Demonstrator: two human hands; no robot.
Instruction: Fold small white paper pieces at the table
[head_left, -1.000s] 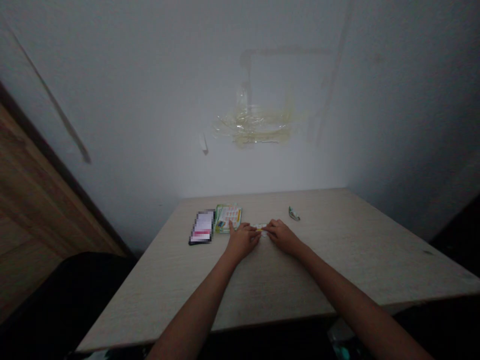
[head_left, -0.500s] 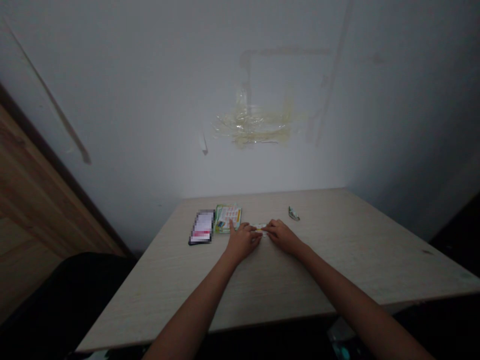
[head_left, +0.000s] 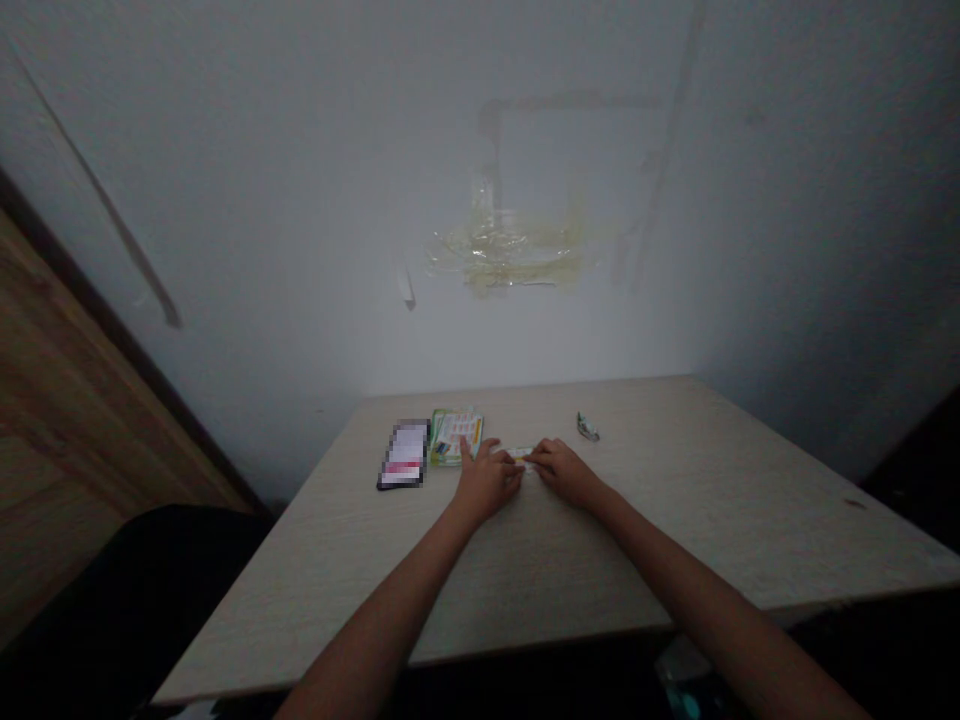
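Note:
A small flat white piece with a yellow band (head_left: 519, 454) lies on the table between my two hands. The fingertips of my left hand (head_left: 486, 482) hold its left end down, while the thumb and one finger stick out apart. My right hand (head_left: 568, 470) has its fingers pressed together on the right end. Most of the piece is hidden under the fingers, so its exact kind cannot be made out. Just beyond my left hand lies a green and white printed packet (head_left: 456, 430).
A phone with a lit, blurred screen (head_left: 405, 455) lies left of the packet. A small crumpled wrapper (head_left: 587, 428) rests at the back right of the pale wooden table (head_left: 570, 570). Behind stands a wall (head_left: 300, 250) with tape on it.
A finger of my left hand has lifted and spread slightly away from the white piece. My right hand and the other things stay in place.

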